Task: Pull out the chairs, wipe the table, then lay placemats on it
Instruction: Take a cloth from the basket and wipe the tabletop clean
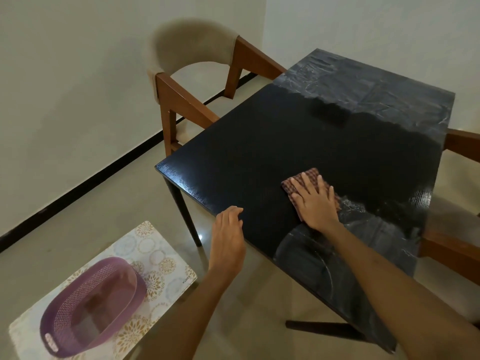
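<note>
A black square table [259, 141] fills the middle of the view. My right hand [315, 202] lies flat, fingers spread, pressing a folded red-checked cloth [310, 176] onto the table near its front edge. My left hand [228, 235] hovers at the table's near-left edge with the fingers loosely curled and nothing in it. A chair with a beige padded back and brown wooden frame [192, 74] stands off the table's far-left side. A second wooden chair [452, 245] shows at the right side. A floral placemat [153, 255] lies at the lower left.
A purple woven basket [91, 310] sits on the floral placemat, which rests on a low surface at lower left. White walls with a black skirting line run behind the chair. Tiled floor lies between the low surface and the table.
</note>
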Tool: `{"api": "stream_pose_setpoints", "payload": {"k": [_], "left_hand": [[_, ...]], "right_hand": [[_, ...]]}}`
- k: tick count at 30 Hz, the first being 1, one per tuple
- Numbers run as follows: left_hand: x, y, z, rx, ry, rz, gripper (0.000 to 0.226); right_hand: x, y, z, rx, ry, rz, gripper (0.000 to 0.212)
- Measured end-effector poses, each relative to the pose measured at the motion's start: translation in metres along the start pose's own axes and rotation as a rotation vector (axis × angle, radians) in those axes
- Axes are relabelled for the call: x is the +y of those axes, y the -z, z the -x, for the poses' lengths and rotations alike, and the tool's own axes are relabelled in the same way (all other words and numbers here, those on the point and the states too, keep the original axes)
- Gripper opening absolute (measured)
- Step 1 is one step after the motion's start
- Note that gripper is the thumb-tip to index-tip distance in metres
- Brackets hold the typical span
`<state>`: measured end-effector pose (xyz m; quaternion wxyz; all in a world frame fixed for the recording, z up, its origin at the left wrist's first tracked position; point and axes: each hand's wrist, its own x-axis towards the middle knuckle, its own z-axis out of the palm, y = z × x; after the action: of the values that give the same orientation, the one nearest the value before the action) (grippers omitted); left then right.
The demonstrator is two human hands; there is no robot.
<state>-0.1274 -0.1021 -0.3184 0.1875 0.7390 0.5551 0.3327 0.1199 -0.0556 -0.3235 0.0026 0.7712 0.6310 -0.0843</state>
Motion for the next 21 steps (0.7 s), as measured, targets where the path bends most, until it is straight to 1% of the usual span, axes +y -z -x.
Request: {"api": "stream_pose_setpoints", "payload": {"k": [2, 4, 8, 10, 13, 17, 19, 21], "left_hand": [[0.001, -0.002, 0.0, -0.006, -0.01, -0.007, 0.029], [0.006, -0.005, 0.001, -0.015, -0.02, -0.021, 0.029], [0.02, -0.01, -0.002, -0.051, -0.016, -0.032, 0.029], [0.028, -0.014, -0.003, -0.075, -0.025, -0.035, 0.03], [0.04, -0.017, -0.004, -0.108, -0.056, -0.033, 0.03], [0.053, -0.025, -0.005, -0.137, -0.064, -0.019, 0.03], [0.059, -0.03, -0.007, -0.141, -0.071, -0.015, 0.03], [0.062, -0.034, -0.007, -0.149, -0.073, -0.015, 0.03]], "right_hand": [[-0.003, 0.0, 0.0, 0.011, -0.046, -0.008, 0.049], [-0.008, -0.001, 0.007, 0.016, -0.014, 0.002, 0.05], [-0.011, -0.007, 0.05, 0.009, 0.257, 0.101, 0.053], [-0.011, -0.015, 0.078, -0.01, 0.397, 0.137, 0.049], [-0.004, -0.024, 0.115, -0.01, 0.524, 0.145, 0.045], [0.013, -0.026, 0.143, 0.021, 0.576, 0.149, 0.045], [0.018, -0.024, 0.143, 0.023, 0.58, 0.123, 0.044], [0.023, -0.021, 0.132, 0.016, 0.546, 0.106, 0.044]]}}
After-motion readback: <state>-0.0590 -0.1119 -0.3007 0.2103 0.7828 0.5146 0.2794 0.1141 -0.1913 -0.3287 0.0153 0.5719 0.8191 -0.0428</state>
